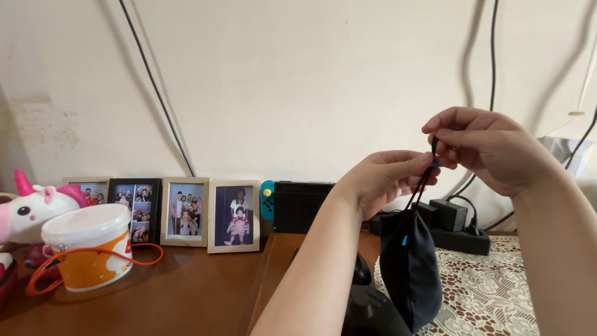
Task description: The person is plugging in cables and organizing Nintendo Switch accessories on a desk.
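While the wooden surface (186,298) carried the standing items along the wall, both hands were raised above its right part. A lace cloth (491,292) covered that part, with a black power adapter (451,214) resting at its far edge. A dark dock with a blue controller (298,205) stood against the wall, beside four framed photographs (233,216) leaned upright for viewing. At the left, a white-lidded orange tub (90,249) with an orange cord sat in front of a plush unicorn (34,208). A dark drawstring pouch (410,267) hung free above a black gamepad (367,305), its weight carried by its cords (418,186). The left hand (385,180) had its grip closed on the cords near a blue stopper. The right hand (491,146) pinched the cord ends higher up, grip closed, keeping the cords taut so the pouch neck stayed gathered.
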